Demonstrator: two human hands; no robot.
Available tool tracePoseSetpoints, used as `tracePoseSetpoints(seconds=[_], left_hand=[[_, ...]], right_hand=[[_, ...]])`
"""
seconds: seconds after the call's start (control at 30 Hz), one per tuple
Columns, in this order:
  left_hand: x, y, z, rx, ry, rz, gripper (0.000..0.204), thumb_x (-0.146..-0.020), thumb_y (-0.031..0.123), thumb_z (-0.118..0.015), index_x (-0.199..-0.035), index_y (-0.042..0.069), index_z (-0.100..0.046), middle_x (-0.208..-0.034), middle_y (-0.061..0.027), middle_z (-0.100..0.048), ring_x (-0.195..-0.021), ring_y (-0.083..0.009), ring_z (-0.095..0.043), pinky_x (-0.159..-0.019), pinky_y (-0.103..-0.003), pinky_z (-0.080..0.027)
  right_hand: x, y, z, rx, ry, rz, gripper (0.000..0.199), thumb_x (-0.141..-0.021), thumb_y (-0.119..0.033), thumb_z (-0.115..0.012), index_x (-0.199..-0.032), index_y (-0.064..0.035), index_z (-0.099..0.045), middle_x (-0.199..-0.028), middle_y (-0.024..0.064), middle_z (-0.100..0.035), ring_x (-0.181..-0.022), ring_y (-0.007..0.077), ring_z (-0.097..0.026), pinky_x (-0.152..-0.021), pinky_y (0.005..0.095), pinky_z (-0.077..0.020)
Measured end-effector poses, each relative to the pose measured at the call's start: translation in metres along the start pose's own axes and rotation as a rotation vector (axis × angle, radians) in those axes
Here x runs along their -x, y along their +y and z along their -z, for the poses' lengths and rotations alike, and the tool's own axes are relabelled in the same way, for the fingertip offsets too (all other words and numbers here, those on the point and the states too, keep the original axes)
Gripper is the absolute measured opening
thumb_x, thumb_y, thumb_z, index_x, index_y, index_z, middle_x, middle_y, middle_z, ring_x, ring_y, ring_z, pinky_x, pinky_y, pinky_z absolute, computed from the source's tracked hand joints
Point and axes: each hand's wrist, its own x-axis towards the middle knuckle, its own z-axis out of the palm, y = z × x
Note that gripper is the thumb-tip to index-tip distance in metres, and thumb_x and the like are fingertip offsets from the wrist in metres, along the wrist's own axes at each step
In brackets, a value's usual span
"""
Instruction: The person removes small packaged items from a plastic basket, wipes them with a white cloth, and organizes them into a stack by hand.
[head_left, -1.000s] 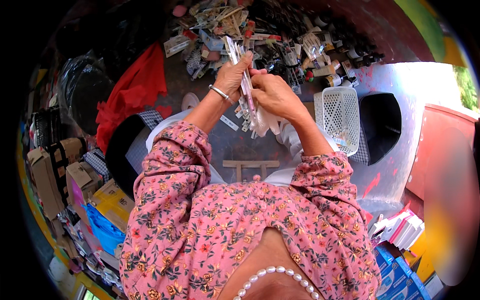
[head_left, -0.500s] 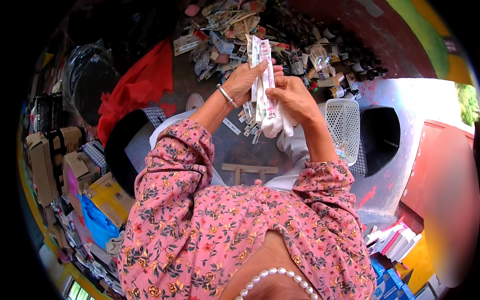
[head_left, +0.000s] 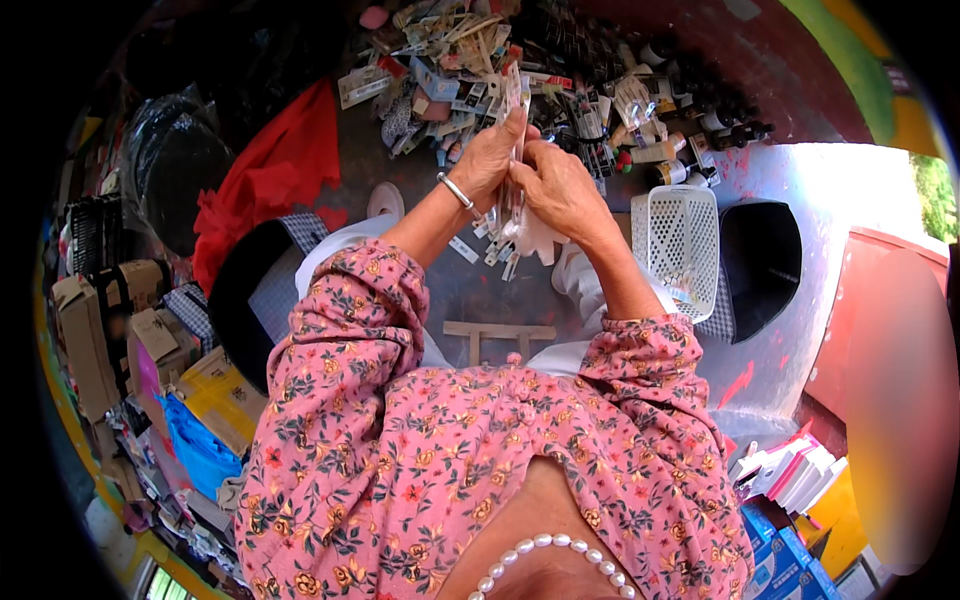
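A bundle of slim, flat printed packets [head_left: 513,92] stands up between my hands, now seen nearly edge-on. My left hand [head_left: 489,158], with a silver bangle on its wrist, is closed around the bundle, thumb along its side. Against the lower part of the packets presses my right hand [head_left: 563,192], its fingers bent. A white cloth [head_left: 538,242] hangs below the right hand, which seems to hold it too. On the floor under my hands lie several loose slim packets [head_left: 463,249].
Ahead is a heap of mixed small packages [head_left: 455,75], with dark bottles [head_left: 720,125] to its right. A white perforated basket [head_left: 678,245] stands right, next to a black container [head_left: 762,265]. Red cloth [head_left: 275,175] and cardboard boxes [head_left: 90,335] are on the left.
The bundle has turned from showing its broad faces to nearly edge-on. My right hand has shifted slightly left, closer to my left hand, and the white cloth has moved with it.
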Motion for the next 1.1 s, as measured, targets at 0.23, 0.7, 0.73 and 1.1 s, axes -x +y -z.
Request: tracePoseSetpoints(seconds=[0.23, 0.7, 0.73, 1.1], left_hand=[[0.002, 0.008, -0.002, 0.162, -0.211, 0.052, 0.045, -0.093, 0.043, -0.029, -0.102, 0.003, -0.049, -0.104, -0.0157, -0.057, -0.093, -0.0228, -0.056, -0.083, -0.035, -0.045], [0.004, 0.016, -0.004, 0.102, -0.144, -0.011, 0.023, -0.086, 0.018, -0.055, -0.096, -0.001, -0.048, -0.091, -0.0173, -0.061, -0.076, -0.0186, -0.061, -0.065, -0.03, -0.053], [0.004, 0.016, -0.003, 0.079, -0.139, -0.036, 0.021, -0.086, 0.019, -0.054, -0.093, 0.0, -0.048, -0.09, -0.0173, -0.062, -0.075, -0.0186, -0.061, -0.065, -0.03, -0.053], [0.006, 0.024, -0.005, 0.134, -0.028, -0.111, 0.025, -0.087, 0.023, -0.053, -0.1, 0.003, -0.047, -0.078, -0.0086, -0.06, -0.074, -0.0189, -0.061, -0.067, -0.032, -0.053]], right_hand=[[-0.001, 0.01, 0.008, -0.157, -0.114, 0.012, 0.028, -0.07, -0.011, -0.058, -0.091, 0.0073, -0.058, -0.084, 0.0097, -0.058, -0.076, 0.0195, -0.058, -0.071, 0.0295, -0.0456], [0.003, 0.005, 0.014, -0.323, -0.234, -0.022, 0.024, -0.08, -0.018, -0.053, -0.078, 0.0056, -0.058, -0.069, 0.0048, -0.055, -0.066, 0.0126, -0.052, -0.063, 0.0271, -0.0431], [0.002, 0.006, 0.013, -0.249, -0.219, -0.041, 0.026, -0.081, -0.02, -0.052, -0.078, 0.0056, -0.058, -0.068, 0.0051, -0.055, -0.065, 0.0134, -0.052, -0.064, 0.0281, -0.0431], [0.01, -0.006, 0.013, 0.071, -0.155, -0.034, 0.035, -0.081, -0.027, -0.042, -0.07, 0.0028, -0.058, -0.063, 0.0184, -0.056, -0.061, 0.0328, -0.055, -0.061, 0.0406, -0.0426]])
